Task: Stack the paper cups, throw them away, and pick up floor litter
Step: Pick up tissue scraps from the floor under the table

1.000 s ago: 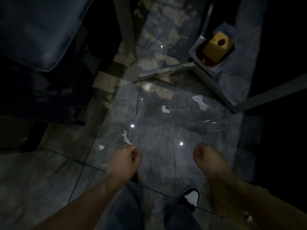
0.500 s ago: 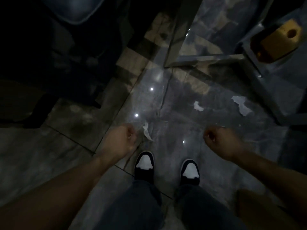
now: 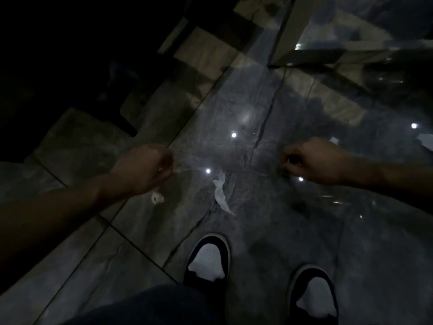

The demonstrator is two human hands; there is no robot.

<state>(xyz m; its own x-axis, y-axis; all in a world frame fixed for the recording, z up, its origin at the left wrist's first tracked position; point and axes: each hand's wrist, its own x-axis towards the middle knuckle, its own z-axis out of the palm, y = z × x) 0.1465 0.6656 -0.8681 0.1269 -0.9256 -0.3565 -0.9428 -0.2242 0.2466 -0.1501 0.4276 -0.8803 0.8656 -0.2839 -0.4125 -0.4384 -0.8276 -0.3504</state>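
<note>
A long white paper scrap (image 3: pixel 221 193) lies on the glossy grey tile floor (image 3: pixel 269 231), just ahead of my left shoe (image 3: pixel 208 261). Beside it, a small crumpled white bit (image 3: pixel 157 197) sits right under my left hand (image 3: pixel 143 170). That hand is closed into a fist; a faint see-through film, like a clear plastic bag (image 3: pixel 187 171), runs from it toward my right hand (image 3: pixel 314 160), which is also closed in a pinch. More white scraps (image 3: pixel 425 139) show at the right edge. No paper cups are in view.
Dark furniture (image 3: pixel 70 66) fills the upper left. A metal table leg and frame (image 3: pixel 288 31) stand at the upper right. My right shoe (image 3: pixel 314 294) is at the bottom right. Ceiling lights reflect as bright dots on the tiles.
I have stepped forward and looked further down. The long scrap is now close to my shoes, the yellow box has left the view, and both hands stay closed and have spread wider apart.
</note>
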